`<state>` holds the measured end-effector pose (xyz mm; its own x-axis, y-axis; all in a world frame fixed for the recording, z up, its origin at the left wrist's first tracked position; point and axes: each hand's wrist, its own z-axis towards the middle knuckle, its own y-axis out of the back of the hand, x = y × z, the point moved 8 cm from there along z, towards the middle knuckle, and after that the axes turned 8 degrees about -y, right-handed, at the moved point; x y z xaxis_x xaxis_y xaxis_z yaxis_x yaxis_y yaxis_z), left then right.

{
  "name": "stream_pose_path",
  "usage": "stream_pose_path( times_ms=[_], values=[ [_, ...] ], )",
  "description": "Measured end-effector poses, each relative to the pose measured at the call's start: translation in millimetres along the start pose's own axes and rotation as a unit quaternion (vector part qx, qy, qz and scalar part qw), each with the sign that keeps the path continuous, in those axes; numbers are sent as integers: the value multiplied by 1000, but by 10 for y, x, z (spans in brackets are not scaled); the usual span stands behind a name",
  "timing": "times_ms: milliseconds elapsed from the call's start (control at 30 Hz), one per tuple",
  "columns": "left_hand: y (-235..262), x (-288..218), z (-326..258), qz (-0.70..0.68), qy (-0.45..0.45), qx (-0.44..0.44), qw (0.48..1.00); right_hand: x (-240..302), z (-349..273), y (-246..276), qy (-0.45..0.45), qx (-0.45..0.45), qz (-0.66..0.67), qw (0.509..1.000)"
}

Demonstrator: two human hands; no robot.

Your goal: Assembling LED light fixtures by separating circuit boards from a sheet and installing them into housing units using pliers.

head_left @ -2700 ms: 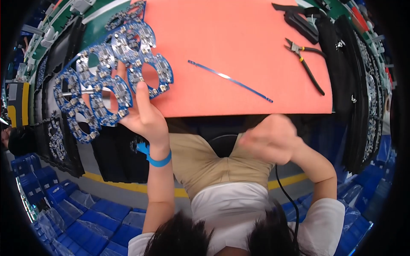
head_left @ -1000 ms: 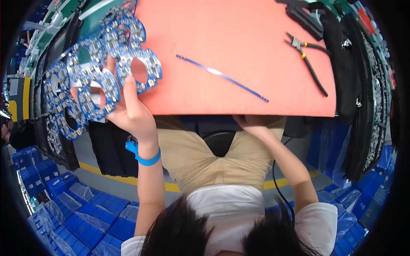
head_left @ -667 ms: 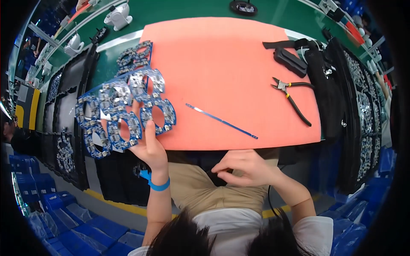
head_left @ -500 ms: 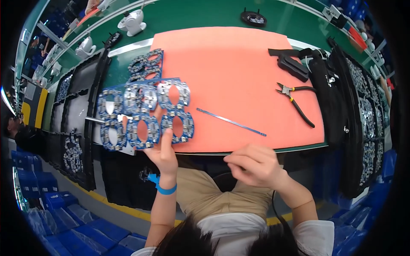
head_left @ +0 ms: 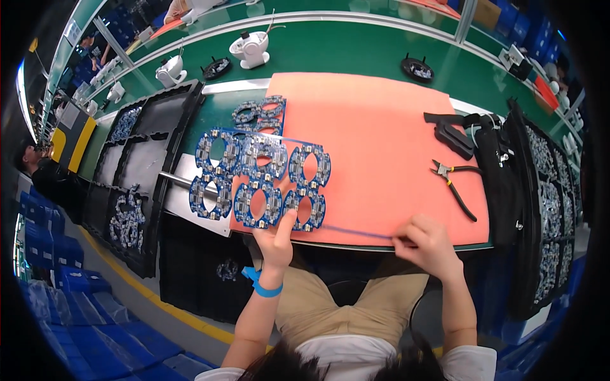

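My left hand [head_left: 276, 244] grips the lower right corner of a blue circuit board panel [head_left: 259, 166], with the thumb on its face. The panel is made of several joined ring-shaped boards set with small parts, and is held tilted over the left of the orange mat [head_left: 381, 152]. In my right hand [head_left: 429, 244], the fingers pinch the right end of a thin blue strip [head_left: 359, 232], smeared by motion. Its left end comes close to the panel's lower right corner; whether they touch I cannot tell. A smaller board panel [head_left: 273, 108] lies behind the held one.
Yellow-and-black cutting pliers [head_left: 459, 184] and a black tool [head_left: 454, 138] lie at the mat's right. Black trays hold loose boards at left [head_left: 155, 117] and right [head_left: 545, 190]. A metal bar [head_left: 184, 180] sits left of the panel. White devices [head_left: 250, 49] stand on the green bench.
The thin strip no longer lies on the mat's middle; a strip is now pinched in my right hand, near the front edge. The view has shifted, and the panel remains in my left hand.
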<state>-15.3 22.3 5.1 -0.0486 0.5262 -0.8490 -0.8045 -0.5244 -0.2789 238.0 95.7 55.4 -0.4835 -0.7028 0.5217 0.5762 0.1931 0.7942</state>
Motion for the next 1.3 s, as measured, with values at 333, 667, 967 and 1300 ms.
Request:
stream_pose_path(
  times_ms=[333, 667, 967, 1300],
  values=[
    [-11, -56, 1, -67, -2, -43, 997, 382, -406, -432, 162, 33, -72, 984],
    [-92, 30, -117, -115, 211, 126, 963, 441, 61, 111, 66, -65, 53, 994],
    [-377, -465, -151, -171, 298, 368, 864, 145, 1173, -173, -138, 102, 281, 944],
    [815, -763, 748, -232, 145, 46, 961, 830, 1617, -337, -26, -116, 514, 849]
  ],
)
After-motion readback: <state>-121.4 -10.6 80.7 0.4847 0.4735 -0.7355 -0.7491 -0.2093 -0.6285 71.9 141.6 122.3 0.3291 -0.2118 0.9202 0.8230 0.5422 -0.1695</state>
